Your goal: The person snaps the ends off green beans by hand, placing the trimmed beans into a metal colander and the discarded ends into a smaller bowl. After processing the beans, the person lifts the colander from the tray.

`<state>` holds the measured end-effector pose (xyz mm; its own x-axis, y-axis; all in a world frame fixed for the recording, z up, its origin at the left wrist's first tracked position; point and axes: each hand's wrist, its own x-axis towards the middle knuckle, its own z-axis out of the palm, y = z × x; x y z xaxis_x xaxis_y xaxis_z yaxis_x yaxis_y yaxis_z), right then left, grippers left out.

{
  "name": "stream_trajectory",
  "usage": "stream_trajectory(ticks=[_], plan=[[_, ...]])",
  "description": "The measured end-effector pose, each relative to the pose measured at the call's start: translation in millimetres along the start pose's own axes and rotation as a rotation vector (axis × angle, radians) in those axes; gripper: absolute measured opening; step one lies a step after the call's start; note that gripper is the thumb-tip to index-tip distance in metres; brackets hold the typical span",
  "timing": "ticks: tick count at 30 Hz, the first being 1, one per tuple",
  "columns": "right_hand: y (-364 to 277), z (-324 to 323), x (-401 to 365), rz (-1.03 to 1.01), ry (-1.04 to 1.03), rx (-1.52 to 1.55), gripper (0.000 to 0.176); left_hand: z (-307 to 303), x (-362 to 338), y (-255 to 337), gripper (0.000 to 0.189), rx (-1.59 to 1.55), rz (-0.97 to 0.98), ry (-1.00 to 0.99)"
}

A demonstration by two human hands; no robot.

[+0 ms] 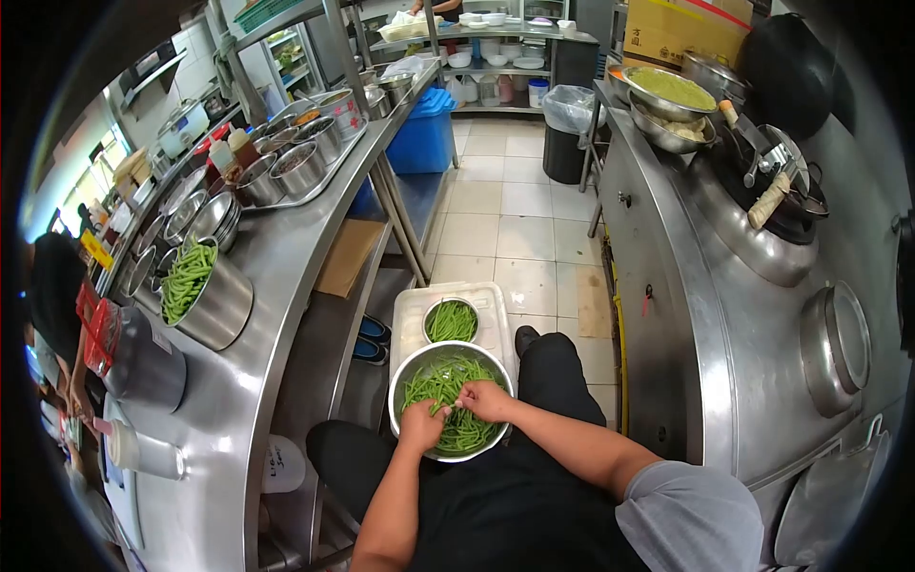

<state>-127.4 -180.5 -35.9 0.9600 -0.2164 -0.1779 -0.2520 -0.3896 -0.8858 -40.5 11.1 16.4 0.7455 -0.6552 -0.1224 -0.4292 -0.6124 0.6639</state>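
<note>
Green beans [444, 379] fill the big steel bowl [400, 379], which sits low in front of the seated person, about at the knees. Head view only.

- Left hand [422, 426]: in the bowl at its near-left side, fingers curled tight down into the pile, closed on beans.
- Right hand [486, 400]: in the bowl at its right side, knuckles up, fingers bent and pointing left toward the other hand, also closed on beans.
- The two hands almost touch at bowl centre. Whether they share one bean is too small to tell.
- Beans lie right under both hands, neither hand nearer. Long axes are jumbled, many running roughly away from the person.
- Small steel bowl [428, 329] with more beans sits just beyond the big bowl, straight ahead of the hands, on a white tray [410, 310] on the floor.
- Steel pot [224, 307] heaped with beans stands on the tabletop [276, 257] to the left, well apart and higher than the hands.

Counts: two hands, two bowls by the person, one tray, one pot of beans on the tabletop. Beans too many to count.
</note>
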Motion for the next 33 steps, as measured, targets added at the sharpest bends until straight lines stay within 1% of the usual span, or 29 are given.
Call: stream_trajectory(ticks=[3, 4, 7, 9, 10, 12, 14, 16, 18, 20, 24, 30, 33], plan=[[0, -3, -1, -0.033, 0.021, 0.088, 0.019, 4, 2, -4, 0.032, -0.023, -0.003, -0.015], [0, -5, -1, -0.033, 0.025, 0.089, 0.019, 5, 3, -5, 0.031, -0.023, 0.022, -0.019], [2, -7, 1, -0.053, 0.000, 0.146, 0.018, 6, 3, -4, 0.029, -0.038, 0.046, -0.032], [2, -9, 2, -0.043, -0.072, 0.222, 0.015, 6, 3, -4, 0.028, -0.052, 0.043, -0.040], [1, -9, 2, -0.043, -0.071, 0.224, 0.015, 6, 3, -6, 0.028, -0.079, 0.049, -0.043], [-2, -9, 1, 0.029, -0.123, 0.398, 0.014, 6, 3, -6, 0.027, -0.105, 0.054, -0.048], [-7, -13, 0, 0.035, -0.147, 0.450, 0.013, 4, 4, -5, 0.026, -0.195, -0.006, -0.068], [-8, -15, 0, 0.039, -0.172, 0.500, 0.012, 3, 4, -4, 0.025, -0.218, -0.004, -0.067], [-7, -15, 1, 0.070, -0.238, 0.654, 0.012, -1, 3, 0, 0.024, -0.241, -0.004, -0.066], [-5, -13, 2, 0.063, -0.244, 0.672, 0.012, -6, 1, 9, 0.022, -0.235, 0.010, -0.060], [-3, -12, 2, 0.062, -0.257, 0.708, 0.012, -1, 3, 1, 0.022, -0.271, 0.001, -0.052], [-3, -13, 1, 0.044, -0.311, 0.744, 0.012, -1, 2, 2, 0.022, -0.242, 0.029, -0.032], [-2, -12, 2, 0.039, -0.343, 0.763, 0.012, -1, 1, 3, 0.021, -0.186, 0.074, 0.002]])
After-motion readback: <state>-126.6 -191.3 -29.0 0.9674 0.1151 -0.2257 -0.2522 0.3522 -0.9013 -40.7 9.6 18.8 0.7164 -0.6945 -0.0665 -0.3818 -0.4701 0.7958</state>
